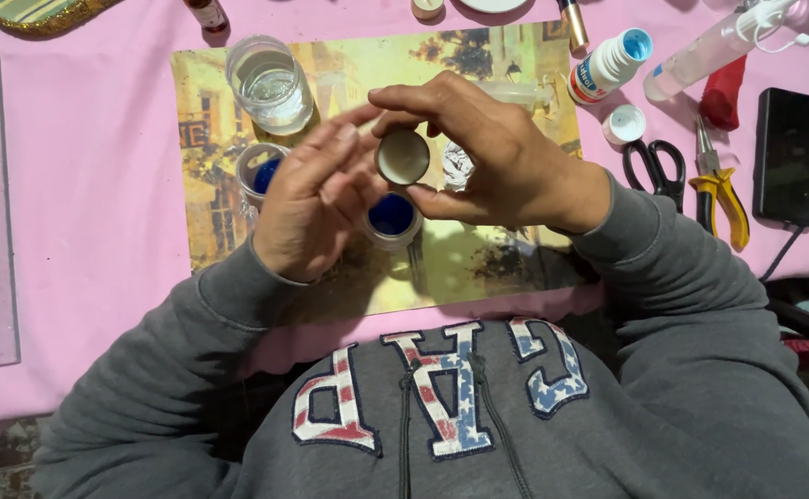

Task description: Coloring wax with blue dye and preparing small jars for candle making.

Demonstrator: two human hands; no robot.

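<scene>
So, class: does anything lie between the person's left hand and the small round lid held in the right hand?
Nothing visible does. The left hand has its fingertips right beside the small round lid, which the right hand pinches above the open blue pot.

Counter (100, 185): covered by pink cloth.
Mat (478, 268): yellowish printed picture sheet, lying flat.
Glass cup (270, 85): clear, upright on mat.
Scissors (656, 171): black handles, right of mat.
Pliers (720, 189): yellow grips, beside scissors.
Phone (787, 155): black, cable attached.
</scene>
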